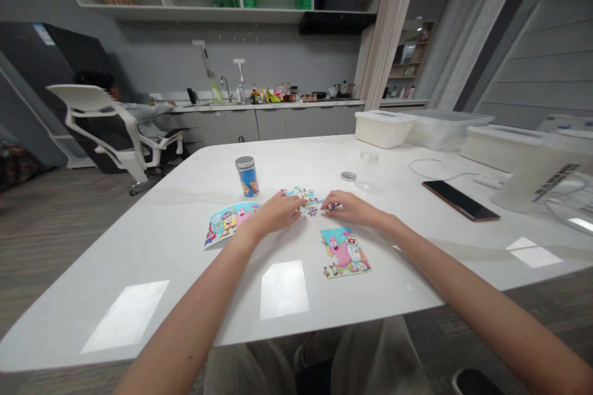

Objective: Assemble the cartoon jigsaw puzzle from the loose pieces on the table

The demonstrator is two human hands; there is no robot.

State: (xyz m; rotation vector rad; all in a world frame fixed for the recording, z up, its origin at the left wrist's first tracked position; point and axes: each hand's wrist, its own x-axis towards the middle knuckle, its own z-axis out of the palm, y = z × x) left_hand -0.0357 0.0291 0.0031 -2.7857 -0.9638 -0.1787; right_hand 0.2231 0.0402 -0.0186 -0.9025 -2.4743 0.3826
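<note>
both left hand (277,213) and right hand (349,208), fingers together on spongebob jigsaw pieces (306,199)

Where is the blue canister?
In the head view, the blue canister stands on the white table, left of the loose puzzle pieces and just behind the person's left hand.

Passage: white tabletop (139,247) between the blue puzzle tin (247,177) and glass jar (367,170), beyond the left hand (277,212) and right hand (352,210).
Obstacles: loose puzzle pieces (306,200) between the hands; puzzle cards (345,252) nearby; phone (460,200) rightward.
</note>
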